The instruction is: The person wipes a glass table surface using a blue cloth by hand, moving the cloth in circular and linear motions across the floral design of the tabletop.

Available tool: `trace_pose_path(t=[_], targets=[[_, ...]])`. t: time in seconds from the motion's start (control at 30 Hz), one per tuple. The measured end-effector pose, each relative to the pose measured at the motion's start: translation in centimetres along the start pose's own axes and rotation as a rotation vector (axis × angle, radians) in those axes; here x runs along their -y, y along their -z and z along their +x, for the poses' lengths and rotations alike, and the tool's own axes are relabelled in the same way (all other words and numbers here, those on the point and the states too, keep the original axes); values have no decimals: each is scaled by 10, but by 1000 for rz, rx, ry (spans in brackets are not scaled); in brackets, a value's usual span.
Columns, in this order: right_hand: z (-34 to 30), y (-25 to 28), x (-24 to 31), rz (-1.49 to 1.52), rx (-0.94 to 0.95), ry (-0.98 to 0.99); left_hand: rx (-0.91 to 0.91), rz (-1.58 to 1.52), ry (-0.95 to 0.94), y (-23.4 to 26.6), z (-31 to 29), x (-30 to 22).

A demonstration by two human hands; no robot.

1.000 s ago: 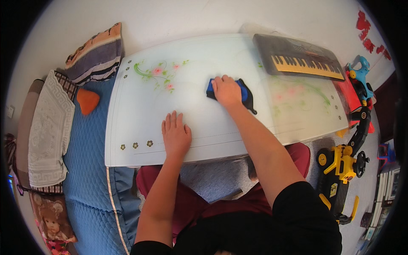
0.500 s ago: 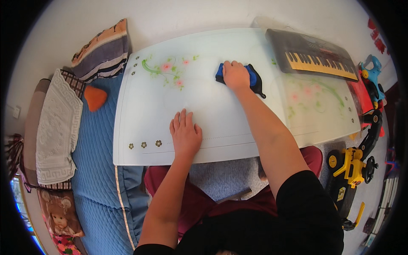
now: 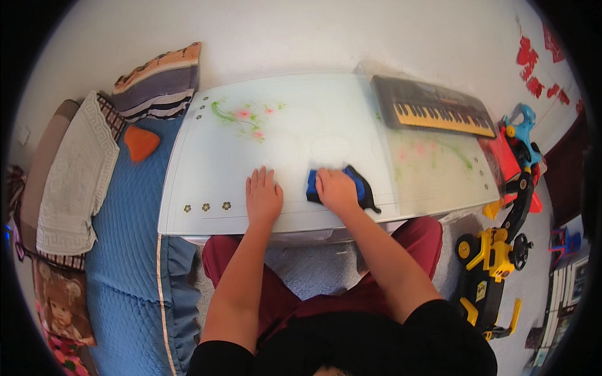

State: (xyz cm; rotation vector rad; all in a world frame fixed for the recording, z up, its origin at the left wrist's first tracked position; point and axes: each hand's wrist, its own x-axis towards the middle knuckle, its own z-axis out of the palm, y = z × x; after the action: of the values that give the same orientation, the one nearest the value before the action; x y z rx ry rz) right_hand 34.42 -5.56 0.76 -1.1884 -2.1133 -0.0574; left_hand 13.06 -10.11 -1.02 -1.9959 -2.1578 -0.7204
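Near the front edge of a white table (image 3: 295, 144) with printed flowers, my right hand (image 3: 337, 189) presses on a blue and black cloth (image 3: 359, 185). Its fingers are bent over the cloth, which lies folded against the tabletop with a dark corner trailing to the right. My left hand (image 3: 264, 195) rests flat on the table to the left of the cloth. Its fingers are stretched out and it holds nothing.
An electronic keyboard (image 3: 436, 106) stands at the table's back right, on a clear cover. Left of the table is a blue quilted couch (image 3: 125, 232) with an orange cushion (image 3: 141, 143) and a striped pillow (image 3: 157, 84). A yellow toy digger (image 3: 495, 257) is on the floor at right.
My right hand has drawn the cloth from the far middle of the table toward me, near the front edge. The left hand stays flat on the tabletop. The view has tilted upward.
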Motion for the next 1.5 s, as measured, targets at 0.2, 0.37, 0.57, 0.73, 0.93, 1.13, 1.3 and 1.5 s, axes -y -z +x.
trace_pose_path(t=[0.2, 0.37, 0.57, 0.73, 0.93, 1.13, 1.3, 1.5], targets=[[-34, 30, 17, 68, 95, -30, 8, 2, 17, -3, 0, 3], [-29, 29, 11, 101, 68, -78, -1, -17, 9, -3, -2, 1], [11, 8, -27, -83, 36, -185, 46, 8, -1, 3, -3, -3], [61, -17, -64, -174, 64, -262, 12, 18, -19, 8, -3, -3], [113, -46, -107, -246, 58, -319, 60, 22, 11, 15, 2, -8], [140, -61, -127, -273, 50, -346, 78, 31, 18, 17, 3, -9], [128, -61, -127, -274, 28, -268, 75, 32, 9, 17, 4, -11], [77, -40, -85, -163, 12, -153, 80, 6, 45, 13, 4, -9]])
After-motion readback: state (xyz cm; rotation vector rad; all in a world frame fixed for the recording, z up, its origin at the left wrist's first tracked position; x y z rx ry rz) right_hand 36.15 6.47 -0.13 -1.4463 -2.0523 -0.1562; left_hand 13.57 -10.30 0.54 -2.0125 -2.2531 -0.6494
